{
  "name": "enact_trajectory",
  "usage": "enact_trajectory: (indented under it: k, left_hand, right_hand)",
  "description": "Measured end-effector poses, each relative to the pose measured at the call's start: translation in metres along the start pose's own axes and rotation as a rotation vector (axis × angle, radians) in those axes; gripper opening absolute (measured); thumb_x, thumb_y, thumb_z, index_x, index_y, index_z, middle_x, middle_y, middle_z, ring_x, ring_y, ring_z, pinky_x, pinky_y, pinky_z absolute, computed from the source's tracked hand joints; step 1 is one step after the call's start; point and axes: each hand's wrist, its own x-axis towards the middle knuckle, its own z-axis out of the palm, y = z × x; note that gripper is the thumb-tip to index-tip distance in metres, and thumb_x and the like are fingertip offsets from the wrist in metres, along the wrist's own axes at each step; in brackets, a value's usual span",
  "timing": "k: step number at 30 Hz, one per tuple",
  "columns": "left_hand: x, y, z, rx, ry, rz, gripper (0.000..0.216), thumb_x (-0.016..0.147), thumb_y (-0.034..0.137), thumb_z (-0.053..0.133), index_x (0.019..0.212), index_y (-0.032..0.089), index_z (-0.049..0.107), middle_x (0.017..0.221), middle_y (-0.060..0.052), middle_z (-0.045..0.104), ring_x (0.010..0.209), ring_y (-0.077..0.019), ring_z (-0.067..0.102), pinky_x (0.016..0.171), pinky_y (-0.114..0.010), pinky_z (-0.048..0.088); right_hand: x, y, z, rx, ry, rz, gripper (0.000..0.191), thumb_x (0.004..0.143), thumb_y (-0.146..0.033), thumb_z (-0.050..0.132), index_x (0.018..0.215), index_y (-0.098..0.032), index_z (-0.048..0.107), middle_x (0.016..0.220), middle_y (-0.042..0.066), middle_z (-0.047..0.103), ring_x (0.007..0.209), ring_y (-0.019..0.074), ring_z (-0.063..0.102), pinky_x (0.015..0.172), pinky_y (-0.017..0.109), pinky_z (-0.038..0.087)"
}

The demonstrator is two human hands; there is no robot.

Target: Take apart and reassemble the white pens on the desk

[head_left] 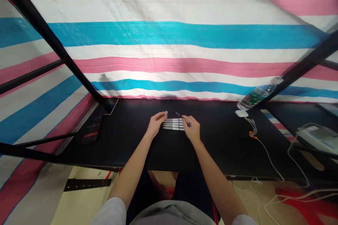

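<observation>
Several white pens with dark tips [173, 126] lie side by side on the black table [126, 137], between my two hands. My left hand [156, 122] pinches a small, whitish, see-through piece [166, 113] at its fingertips, just above the left ends of the row; its exact kind is too small to make out. In my right hand [192, 127] is a thin dark pen [182, 116], its narrow end pointing up and left toward the left hand. The right hand's lower fingers are beside the right ends of the row and partly cover them.
Two phones stand to the left, one [109, 106] by the back edge and one [92, 130] nearer. On the right are a water bottle [256, 96], a white charger [241, 113] and its cable [266, 151]. Black frame bars [50, 31] and striped sheeting [169, 35] enclose the table.
</observation>
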Motion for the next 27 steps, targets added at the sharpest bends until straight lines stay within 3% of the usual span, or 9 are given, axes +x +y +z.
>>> enact_trajectory:
  k: [3,8,20,27]
  left_hand:
    - [-0.001,0.001,0.002,0.019,-0.009,0.008,0.039,0.067,0.036,0.079,0.100,0.016,0.071,0.081,-0.003,0.066,0.071,-0.0122,0.060,0.077,-0.031,0.048]
    - [-0.002,0.003,0.002,0.072,-0.029,0.032,0.033,0.070,0.038,0.076,0.092,0.015,0.068,0.076,-0.002,0.064,0.065,-0.0111,0.057,0.068,-0.027,0.047]
    - [-0.001,-0.001,-0.002,0.152,-0.035,0.017,0.032,0.075,0.040,0.071,0.094,0.014,0.072,0.070,-0.002,0.064,0.065,-0.0118,0.057,0.067,-0.025,0.046]
    - [-0.004,0.006,0.005,0.153,-0.011,0.071,0.030,0.071,0.039,0.075,0.086,0.016,0.065,0.065,0.001,0.062,0.061,-0.0119,0.056,0.065,-0.026,0.045]
  right_hand:
    - [0.000,0.000,0.000,0.001,-0.007,0.007,0.027,0.091,-0.030,0.050,0.096,-0.018,0.074,0.074,0.002,0.061,0.059,0.0114,0.054,0.064,0.025,0.048]
    - [0.000,0.002,0.001,-0.002,0.001,-0.005,0.026,0.090,-0.029,0.051,0.096,-0.019,0.074,0.074,0.002,0.061,0.061,0.0118,0.056,0.064,0.024,0.048]
    - [-0.001,0.007,0.002,-0.036,-0.079,-0.024,0.025,0.090,-0.028,0.052,0.098,-0.021,0.075,0.077,0.003,0.063,0.068,0.0143,0.058,0.069,0.027,0.049]
    - [-0.002,0.011,0.004,-0.119,-0.116,-0.146,0.024,0.090,-0.025,0.053,0.102,-0.025,0.074,0.079,0.004,0.064,0.076,0.0181,0.056,0.079,0.035,0.048]
